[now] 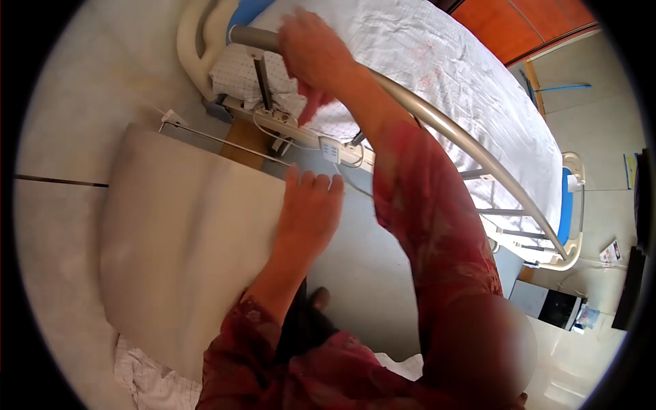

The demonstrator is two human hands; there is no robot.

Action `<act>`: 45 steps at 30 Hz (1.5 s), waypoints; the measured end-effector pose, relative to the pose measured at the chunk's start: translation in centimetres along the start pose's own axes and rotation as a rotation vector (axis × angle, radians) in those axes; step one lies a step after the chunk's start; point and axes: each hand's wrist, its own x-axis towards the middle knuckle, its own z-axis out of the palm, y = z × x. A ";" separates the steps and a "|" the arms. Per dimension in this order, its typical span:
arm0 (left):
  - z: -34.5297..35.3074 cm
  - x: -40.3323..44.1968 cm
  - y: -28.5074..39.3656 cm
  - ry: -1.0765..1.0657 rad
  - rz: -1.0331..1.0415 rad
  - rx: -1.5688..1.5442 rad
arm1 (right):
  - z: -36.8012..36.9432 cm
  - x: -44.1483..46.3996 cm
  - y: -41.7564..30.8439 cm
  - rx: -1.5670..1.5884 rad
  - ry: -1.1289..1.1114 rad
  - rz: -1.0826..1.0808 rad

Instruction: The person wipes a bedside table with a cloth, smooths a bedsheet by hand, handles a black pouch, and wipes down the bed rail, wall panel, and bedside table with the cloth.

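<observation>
My right hand [314, 55] is at the curved metal bed rail [451, 126], near its upper left end. Its fingers are bent and blurred, and a red cloth [316, 106] hangs from it beside the rail. Lower and to the left, my left hand [311, 208] is beside the right edge of a beige panel [198, 219], palm down. Its fingers are slightly bent and a little apart, with nothing seen in them. A white remote control [330, 150] with a cable hangs on the bed frame between the two hands.
The bed carries a rumpled white sheet [465, 75]. A thin metal rod [225, 143] runs along the panel's upper edge. White patterned fabric [147, 376] is at the lower left. An orange cabinet [526, 20] stands beyond the bed, and a white bed end [574, 205] is at right.
</observation>
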 end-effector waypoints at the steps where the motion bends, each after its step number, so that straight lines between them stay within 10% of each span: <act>1: -0.1 -0.2 0.0 -0.016 0.004 -0.024 | 0.2 0.8 -1.6 0.004 0.002 0.003; 13: -0.5 -0.5 -0.2 -0.021 0.001 -0.040 | -11.1 -7.0 -0.9 0.143 -0.250 0.483; 23: -0.2 -0.4 -0.2 0.023 0.030 -0.045 | -24.2 -29.8 11.7 -0.646 -0.438 0.563; 25: -0.3 -0.2 0.4 -0.075 0.024 0.047 | -24.5 -21.3 5.7 0.252 -0.213 1.274; 27: 0.2 -0.1 0.3 -0.039 0.064 0.035 | -21.0 -19.0 4.1 -0.026 -0.346 0.409; 33: 0.4 0.0 1.3 -0.034 0.096 0.029 | -18.2 -19.2 5.7 -0.013 -0.111 0.492; 45: -0.9 2.1 2.3 -0.035 0.157 0.051 | -39.7 -46.3 19.6 -0.150 -0.232 0.657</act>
